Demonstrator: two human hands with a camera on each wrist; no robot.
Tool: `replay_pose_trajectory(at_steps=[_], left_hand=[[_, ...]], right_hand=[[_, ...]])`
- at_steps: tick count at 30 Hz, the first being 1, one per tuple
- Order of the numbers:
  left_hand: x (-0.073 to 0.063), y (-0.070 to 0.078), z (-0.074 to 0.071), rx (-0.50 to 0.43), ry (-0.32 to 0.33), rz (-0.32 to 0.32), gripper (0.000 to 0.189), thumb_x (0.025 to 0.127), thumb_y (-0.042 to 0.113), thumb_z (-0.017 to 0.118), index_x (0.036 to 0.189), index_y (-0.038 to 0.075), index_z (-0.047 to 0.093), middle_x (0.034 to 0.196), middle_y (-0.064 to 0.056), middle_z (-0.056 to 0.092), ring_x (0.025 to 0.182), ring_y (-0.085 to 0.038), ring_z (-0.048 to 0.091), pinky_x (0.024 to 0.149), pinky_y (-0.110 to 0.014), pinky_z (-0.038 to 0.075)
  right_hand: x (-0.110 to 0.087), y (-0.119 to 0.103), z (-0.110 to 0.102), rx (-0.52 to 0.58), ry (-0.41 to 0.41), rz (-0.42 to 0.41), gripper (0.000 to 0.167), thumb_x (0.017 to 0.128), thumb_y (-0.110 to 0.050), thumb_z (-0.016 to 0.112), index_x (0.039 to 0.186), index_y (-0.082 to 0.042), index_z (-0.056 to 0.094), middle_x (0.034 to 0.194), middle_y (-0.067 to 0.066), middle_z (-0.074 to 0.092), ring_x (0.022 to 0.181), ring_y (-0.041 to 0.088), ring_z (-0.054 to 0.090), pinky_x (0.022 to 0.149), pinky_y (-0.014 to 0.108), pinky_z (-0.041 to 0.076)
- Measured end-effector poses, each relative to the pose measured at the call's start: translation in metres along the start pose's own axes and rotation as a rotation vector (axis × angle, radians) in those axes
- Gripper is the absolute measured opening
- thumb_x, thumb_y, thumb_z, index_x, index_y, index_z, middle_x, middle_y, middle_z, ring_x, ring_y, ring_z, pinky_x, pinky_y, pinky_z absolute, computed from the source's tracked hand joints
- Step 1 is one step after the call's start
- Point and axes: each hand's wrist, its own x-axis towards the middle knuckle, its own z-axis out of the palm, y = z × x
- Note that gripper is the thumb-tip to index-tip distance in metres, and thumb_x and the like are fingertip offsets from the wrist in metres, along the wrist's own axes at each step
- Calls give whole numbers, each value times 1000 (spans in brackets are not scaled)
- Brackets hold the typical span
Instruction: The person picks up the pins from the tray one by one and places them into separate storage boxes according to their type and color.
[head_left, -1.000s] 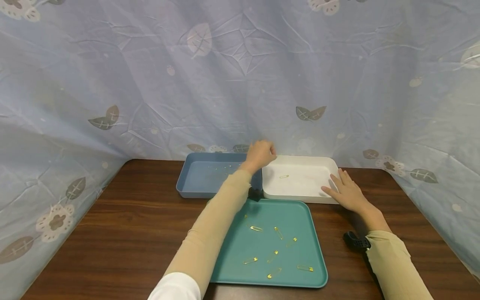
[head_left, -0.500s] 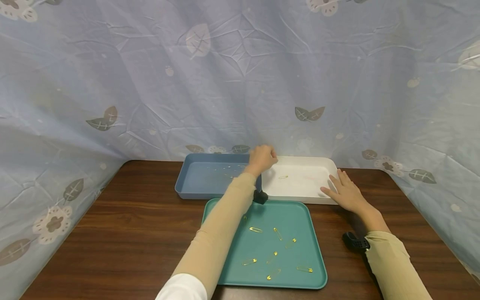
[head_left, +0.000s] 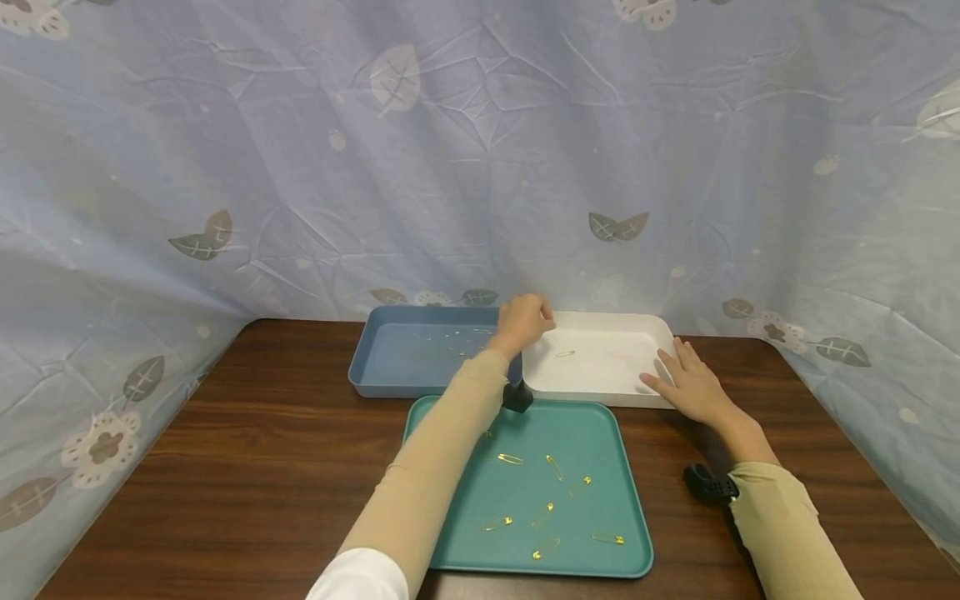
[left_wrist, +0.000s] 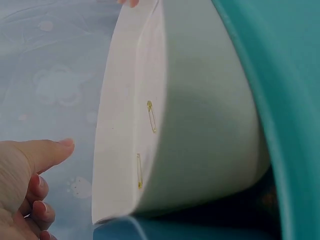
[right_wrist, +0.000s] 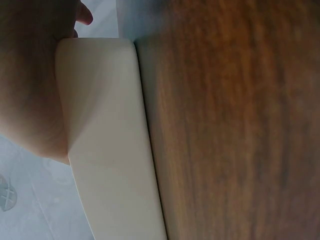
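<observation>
My left hand point(head_left: 525, 321) hovers over the place where the blue tray point(head_left: 397, 358) meets the white tray point(head_left: 615, 342). In the left wrist view its thumb points out straight, apart from the loosely bent fingers point(left_wrist: 40, 187), and nothing shows between them. Two gold safety pins, one nearer the middle point(left_wrist: 151, 117) and one nearer the end point(left_wrist: 139, 171), lie inside the white tray. My right hand point(head_left: 693, 387) rests on the white tray's right end with its fingers spread and straight. In the right wrist view the tray's outer wall point(right_wrist: 105, 125) hides most of that hand's fingers.
A teal tray point(head_left: 600, 433) stands in front of both, with several gold safety pins spread over it; my left forearm point(head_left: 435, 467) crosses its left side. Several small pins point(head_left: 457, 333) lie in the blue tray. A patterned cloth point(head_left: 480, 167) hangs behind the wooden table point(head_left: 225, 467).
My left hand has come down slightly toward the trays, then stayed nearly still. The right hand has kept its place on the white tray.
</observation>
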Motion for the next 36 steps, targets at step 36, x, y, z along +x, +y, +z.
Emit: replay_pose_trajectory(at_steps=[36], left_hand=[[-78, -25, -44, -23, 50, 267, 11, 89, 30, 72, 84, 21, 69, 74, 3, 56, 69, -14, 48, 66, -30, 28]], right_hand=[[2, 2, 1, -1, 1, -3, 82, 98, -54, 45, 151, 6, 25, 158, 35, 1, 146, 52, 0, 110, 73, 9]])
